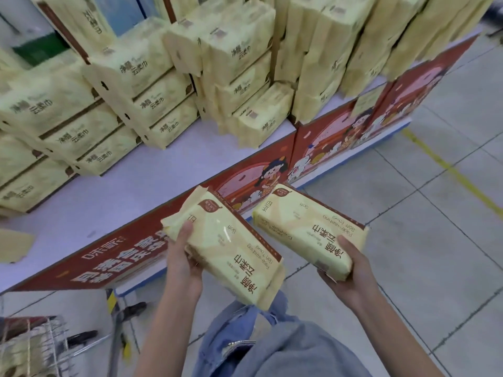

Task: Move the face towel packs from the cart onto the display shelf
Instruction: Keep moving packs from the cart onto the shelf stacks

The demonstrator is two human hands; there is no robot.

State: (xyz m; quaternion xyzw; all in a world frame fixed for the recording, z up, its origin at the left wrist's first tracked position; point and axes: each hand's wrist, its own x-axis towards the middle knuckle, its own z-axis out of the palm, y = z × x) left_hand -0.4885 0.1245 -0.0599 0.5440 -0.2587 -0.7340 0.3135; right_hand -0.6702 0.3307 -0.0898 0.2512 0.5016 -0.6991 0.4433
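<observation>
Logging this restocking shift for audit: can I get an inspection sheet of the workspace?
Surface: white display shelf with a red front panel.
Job's things: left pack and right pack held in front of the shelf; stacked packs fill its back; cart at lower left.
Clutter: loose yellow piece at the shelf's left edge.
Hands: left hand grips the left pack; right hand grips the right pack.
Cables: nothing seen.
Surroundings: grey tiled floor, yellow line.
</observation>
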